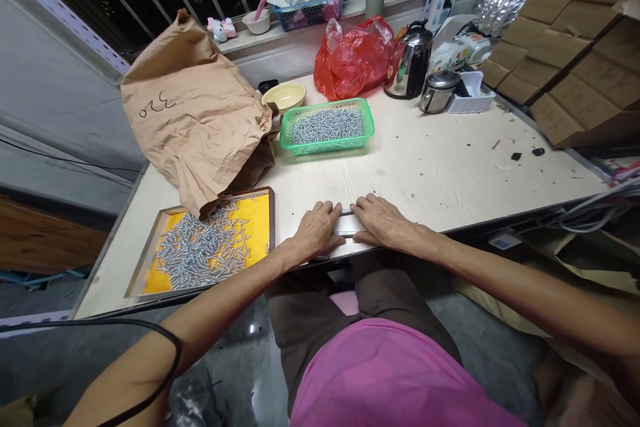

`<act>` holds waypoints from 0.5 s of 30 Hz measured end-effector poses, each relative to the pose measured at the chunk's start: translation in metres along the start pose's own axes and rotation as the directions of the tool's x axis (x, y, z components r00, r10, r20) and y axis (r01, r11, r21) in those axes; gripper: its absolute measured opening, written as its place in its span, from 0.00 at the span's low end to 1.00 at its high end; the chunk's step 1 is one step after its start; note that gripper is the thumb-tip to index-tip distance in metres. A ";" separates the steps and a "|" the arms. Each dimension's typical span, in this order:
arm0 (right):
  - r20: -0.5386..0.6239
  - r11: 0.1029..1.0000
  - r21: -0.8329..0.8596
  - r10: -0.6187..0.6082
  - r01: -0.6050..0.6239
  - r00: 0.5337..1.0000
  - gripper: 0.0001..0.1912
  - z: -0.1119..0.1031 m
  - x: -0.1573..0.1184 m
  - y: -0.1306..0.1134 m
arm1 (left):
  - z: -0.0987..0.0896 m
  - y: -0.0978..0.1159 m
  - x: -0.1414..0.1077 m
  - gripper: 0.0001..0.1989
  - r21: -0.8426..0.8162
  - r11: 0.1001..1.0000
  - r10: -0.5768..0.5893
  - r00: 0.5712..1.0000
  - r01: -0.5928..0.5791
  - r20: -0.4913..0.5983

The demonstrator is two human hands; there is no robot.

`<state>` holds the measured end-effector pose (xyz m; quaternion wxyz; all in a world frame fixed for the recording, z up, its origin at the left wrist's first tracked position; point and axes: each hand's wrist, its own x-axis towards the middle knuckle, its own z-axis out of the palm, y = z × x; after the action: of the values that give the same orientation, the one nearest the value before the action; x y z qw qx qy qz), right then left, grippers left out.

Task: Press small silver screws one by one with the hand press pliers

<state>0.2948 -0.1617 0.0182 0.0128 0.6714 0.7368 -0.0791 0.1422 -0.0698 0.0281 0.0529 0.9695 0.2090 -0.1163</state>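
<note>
At the table's front edge, a flat silvery rectangular piece with dark long edges (349,225) lies between my two hands; its kind I cannot make out. My left hand (318,228) grips its left end, fingers on the far edge and thumb on the near one. On the right end my right hand (383,223) holds it the same way. Both palms cover its ends. Left of my hands, a shallow tray with a yellow bottom (257,227) carries many small shiny metal pins (200,247). A green plastic basket (327,146) full of similar metal pieces stands beyond my hands.
A large brown paper sack (200,100) leans over the tray's back edge. Behind the basket are a cream bowl (285,96), a red plastic bag (350,60), a kettle (410,60) and a metal pot (439,91). Cardboard (575,47) rises at the right.
</note>
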 end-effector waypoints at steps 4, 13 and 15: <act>-0.005 0.998 -0.058 -0.009 0.009 1.000 0.20 0.000 -0.005 -0.010 | 0.000 -0.002 0.000 0.24 0.012 0.998 0.062 0.998 -0.061 -0.010; -0.114 0.999 -0.033 0.016 -0.020 0.993 0.07 0.027 -0.017 -0.021 | 0.011 -0.001 -0.003 0.13 -0.015 0.997 0.078 0.996 -0.079 -0.049; -0.125 1.000 -0.011 0.006 -0.008 0.992 0.07 0.031 -0.016 -0.022 | 0.013 0.000 -0.003 0.11 -0.013 0.997 0.078 0.996 -0.079 -0.041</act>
<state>0.2724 -0.1839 -0.0078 -0.0294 0.6774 0.7343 -0.0327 0.1367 -0.0727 0.0163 0.0601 0.9788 0.1724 -0.0929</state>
